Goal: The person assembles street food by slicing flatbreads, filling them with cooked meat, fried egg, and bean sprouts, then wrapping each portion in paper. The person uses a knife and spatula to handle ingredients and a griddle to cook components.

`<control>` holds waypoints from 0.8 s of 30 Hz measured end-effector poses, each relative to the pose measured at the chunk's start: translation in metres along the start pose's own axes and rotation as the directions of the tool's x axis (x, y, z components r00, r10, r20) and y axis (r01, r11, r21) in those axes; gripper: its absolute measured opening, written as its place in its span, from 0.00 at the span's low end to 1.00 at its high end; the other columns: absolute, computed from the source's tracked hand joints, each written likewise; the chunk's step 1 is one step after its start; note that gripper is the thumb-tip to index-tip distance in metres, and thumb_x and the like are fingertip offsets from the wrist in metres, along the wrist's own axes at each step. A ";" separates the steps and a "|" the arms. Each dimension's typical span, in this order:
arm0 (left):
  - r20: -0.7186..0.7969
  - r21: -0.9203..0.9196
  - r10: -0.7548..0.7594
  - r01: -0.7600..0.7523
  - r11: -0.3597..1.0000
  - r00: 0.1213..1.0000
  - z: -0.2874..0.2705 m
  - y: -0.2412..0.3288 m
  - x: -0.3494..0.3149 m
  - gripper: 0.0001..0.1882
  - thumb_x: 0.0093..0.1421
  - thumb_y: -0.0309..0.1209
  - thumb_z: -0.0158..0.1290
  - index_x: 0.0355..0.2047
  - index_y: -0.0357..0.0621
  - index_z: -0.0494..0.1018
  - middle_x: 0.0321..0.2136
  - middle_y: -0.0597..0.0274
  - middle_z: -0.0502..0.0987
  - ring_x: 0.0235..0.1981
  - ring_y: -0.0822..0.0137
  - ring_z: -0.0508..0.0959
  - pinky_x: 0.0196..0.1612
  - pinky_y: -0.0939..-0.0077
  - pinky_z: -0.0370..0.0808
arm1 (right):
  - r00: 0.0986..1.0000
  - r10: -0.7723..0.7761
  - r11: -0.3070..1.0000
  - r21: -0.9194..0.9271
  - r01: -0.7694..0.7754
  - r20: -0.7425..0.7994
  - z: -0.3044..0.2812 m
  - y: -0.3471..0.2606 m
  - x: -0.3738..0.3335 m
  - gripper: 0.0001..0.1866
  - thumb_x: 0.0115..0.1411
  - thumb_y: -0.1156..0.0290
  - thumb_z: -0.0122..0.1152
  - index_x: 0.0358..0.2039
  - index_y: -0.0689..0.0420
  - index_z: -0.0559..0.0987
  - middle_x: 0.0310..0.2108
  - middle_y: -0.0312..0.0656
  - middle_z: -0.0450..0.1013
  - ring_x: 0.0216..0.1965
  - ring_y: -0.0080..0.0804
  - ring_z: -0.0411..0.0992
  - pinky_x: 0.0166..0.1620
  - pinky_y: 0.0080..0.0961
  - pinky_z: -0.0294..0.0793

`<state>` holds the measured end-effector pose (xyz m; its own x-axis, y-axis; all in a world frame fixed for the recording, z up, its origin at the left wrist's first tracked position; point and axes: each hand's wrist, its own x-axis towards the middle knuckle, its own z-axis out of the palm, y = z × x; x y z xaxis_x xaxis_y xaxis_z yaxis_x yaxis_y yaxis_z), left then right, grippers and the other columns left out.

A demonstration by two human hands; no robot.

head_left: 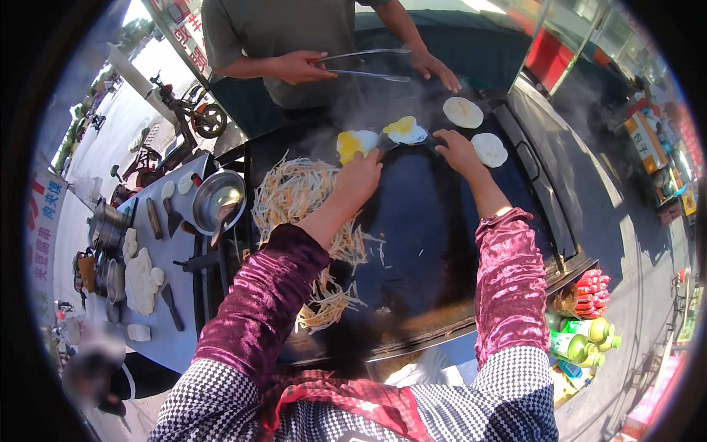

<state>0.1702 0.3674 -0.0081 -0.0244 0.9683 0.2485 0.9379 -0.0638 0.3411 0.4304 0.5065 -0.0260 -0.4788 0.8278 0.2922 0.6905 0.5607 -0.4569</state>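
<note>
Writing: coloured characters run down a sign panel (46, 214) at the far left; red characters mark a white board (195, 37) near the co-worker (283, 37); dark characters show on an orange carton (646, 141) at right. Labels on the green bottles (578, 350) beside the griddle (434, 243) are too small to read.

Pose: both forearms, in burgundy sleeves (258, 298), reach forward over the griddle. The left hand (359, 177), fingers bent, overlaps the near edge of the left egg (359, 140); whether it pinches cannot be told. The right hand (460, 155) angles inward between the right egg (406, 132) and a white flatbread (491, 150); its grip cannot be told. Both eggs lie on the griddle's far half. The co-worker holds metal tongs (368, 53).
</note>
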 end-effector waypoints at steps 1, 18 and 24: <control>-0.015 -0.004 0.010 -0.010 1.000 1.000 -0.002 -0.002 -0.003 0.19 0.66 0.40 0.54 0.55 0.50 0.71 0.37 0.42 0.77 0.35 0.39 0.80 0.39 0.49 0.78 | 1.000 0.005 1.000 -0.002 -0.005 -0.013 0.001 -0.006 -0.003 0.19 0.59 0.69 0.65 0.52 0.51 0.78 0.43 0.46 0.75 0.47 0.51 0.74 0.49 0.41 0.74; 0.585 -0.726 -0.044 0.548 0.415 0.810 -0.105 -0.002 -0.079 0.14 0.71 0.40 0.46 0.45 0.42 0.72 0.26 0.54 0.78 0.22 0.64 0.76 0.26 0.68 0.76 | 0.947 0.314 0.939 -0.127 -0.321 -0.075 -0.144 -0.107 -0.097 0.19 0.62 0.65 0.63 0.51 0.59 0.81 0.48 0.52 0.80 0.51 0.49 0.78 0.56 0.36 0.74; 0.223 0.015 -0.011 0.008 1.000 0.975 -0.086 -0.015 -0.096 0.14 0.66 0.38 0.52 0.45 0.42 0.71 0.32 0.47 0.80 0.38 0.43 0.81 0.41 0.47 0.77 | 0.992 0.070 0.984 -0.169 -0.052 0.106 -0.063 -0.093 -0.059 0.18 0.62 0.63 0.63 0.52 0.51 0.79 0.46 0.48 0.76 0.48 0.52 0.75 0.49 0.43 0.75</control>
<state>0.1288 0.2545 0.0409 0.0431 0.9984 0.0359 0.9427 -0.0525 0.3296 0.4290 0.4063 0.0524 -0.4839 0.8587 0.1687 0.7960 0.5120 -0.3228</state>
